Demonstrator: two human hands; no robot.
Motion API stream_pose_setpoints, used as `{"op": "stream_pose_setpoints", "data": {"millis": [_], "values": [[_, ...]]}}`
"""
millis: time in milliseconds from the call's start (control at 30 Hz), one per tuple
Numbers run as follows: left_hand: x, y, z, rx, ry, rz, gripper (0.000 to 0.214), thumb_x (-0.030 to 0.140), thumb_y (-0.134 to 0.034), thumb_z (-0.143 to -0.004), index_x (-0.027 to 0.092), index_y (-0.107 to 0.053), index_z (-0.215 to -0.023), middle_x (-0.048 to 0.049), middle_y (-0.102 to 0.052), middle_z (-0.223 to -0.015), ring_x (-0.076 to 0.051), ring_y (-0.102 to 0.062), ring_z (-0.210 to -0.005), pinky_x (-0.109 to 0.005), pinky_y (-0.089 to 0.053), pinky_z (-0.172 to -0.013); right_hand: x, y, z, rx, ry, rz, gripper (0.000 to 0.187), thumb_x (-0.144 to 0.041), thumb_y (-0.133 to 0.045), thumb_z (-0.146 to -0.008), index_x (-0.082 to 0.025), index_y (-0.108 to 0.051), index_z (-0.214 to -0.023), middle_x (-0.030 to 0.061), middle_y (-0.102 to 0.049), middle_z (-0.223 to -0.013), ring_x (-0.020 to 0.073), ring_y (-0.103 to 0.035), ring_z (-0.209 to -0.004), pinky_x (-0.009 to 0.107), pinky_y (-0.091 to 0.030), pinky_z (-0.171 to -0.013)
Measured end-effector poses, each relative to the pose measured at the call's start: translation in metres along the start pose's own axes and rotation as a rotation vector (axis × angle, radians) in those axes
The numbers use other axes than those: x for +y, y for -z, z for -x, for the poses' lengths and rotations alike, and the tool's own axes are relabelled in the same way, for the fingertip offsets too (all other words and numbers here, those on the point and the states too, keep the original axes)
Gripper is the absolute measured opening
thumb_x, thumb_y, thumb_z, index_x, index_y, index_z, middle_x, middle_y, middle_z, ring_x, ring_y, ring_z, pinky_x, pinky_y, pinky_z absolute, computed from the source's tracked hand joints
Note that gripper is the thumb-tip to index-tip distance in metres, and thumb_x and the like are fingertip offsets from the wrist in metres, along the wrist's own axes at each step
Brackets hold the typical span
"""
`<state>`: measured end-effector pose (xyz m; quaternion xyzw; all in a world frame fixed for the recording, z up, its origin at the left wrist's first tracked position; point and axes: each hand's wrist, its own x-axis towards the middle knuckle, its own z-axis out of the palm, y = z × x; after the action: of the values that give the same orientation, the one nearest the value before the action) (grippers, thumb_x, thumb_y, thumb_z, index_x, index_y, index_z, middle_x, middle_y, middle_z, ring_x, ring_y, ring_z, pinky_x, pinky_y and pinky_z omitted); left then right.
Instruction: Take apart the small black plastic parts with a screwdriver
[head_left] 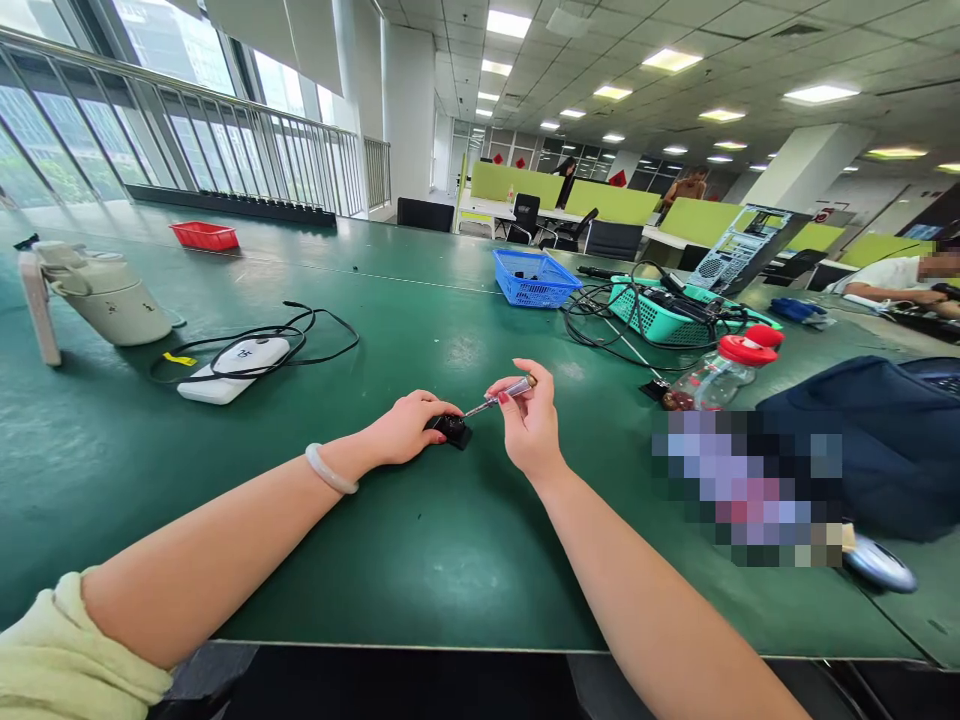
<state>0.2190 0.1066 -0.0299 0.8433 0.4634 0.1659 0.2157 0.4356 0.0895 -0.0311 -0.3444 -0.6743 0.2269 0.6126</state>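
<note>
One slip away from jabbing the left hand [407, 427], probably, thanks to a shaky hold on the small black part [454, 431] or too hard a push on the screwdriver [519, 388]. Pinches the part between left thumb and fingers, low at the green table [420, 570]. Grips the screwdriver in a loosely curled right hand [534, 432], just right of the part. Well past the part, a blue basket [535, 292].

cream flask [116, 300] near red tray [210, 239]; navy bag [877, 440] right.
</note>
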Motion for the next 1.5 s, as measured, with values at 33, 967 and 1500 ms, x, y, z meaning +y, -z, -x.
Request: {"op": "stream_pose_setpoints", "data": {"millis": [33,967,1500], "values": [[0.0,0.0,0.0,0.003,-0.007,0.002,0.048,0.023,-0.066,-0.085,0.031,-0.066,-0.133,-0.0099,-0.064,-0.129,-0.03,-0.054,-0.13,-0.05,-0.043,-0.115,-0.001,0.0,0.0,-0.006,-0.007,0.001,0.035,-0.027,-0.055,-0.095,-0.03,-0.041,-0.127,0.0009,-0.071,-0.093,0.0189,-0.07,-0.086,0.042,-0.056,-0.086],[-0.011,0.001,-0.002,0.015,0.019,0.014,0.038,0.034,-0.073,-0.081,0.03,-0.072,-0.119,-0.0032,-0.071,-0.13,-0.034,-0.044,-0.138,-0.054,-0.038,-0.116,0.024,0.013,-0.013,0.145,-0.48,-0.274,0.047,-0.035,-0.071,-0.08,-0.027,-0.047,-0.12,-0.0063,-0.069,-0.08,0.0175,-0.074,-0.078,0.042,-0.06,-0.089],[-0.012,0.001,-0.003,0.022,-0.003,0.001,0.037,0.034,-0.074,-0.081,0.03,-0.072,-0.117,-0.0038,-0.071,-0.131,-0.035,-0.042,-0.139,-0.057,-0.037,-0.116,0.028,0.011,-0.011,0.286,-0.753,-0.335,0.036,-0.024,-0.078,-0.077,-0.026,-0.049,-0.098,-0.0086,-0.066,-0.069,0.0136,-0.071,-0.057,0.033,-0.066,-0.067]]}}
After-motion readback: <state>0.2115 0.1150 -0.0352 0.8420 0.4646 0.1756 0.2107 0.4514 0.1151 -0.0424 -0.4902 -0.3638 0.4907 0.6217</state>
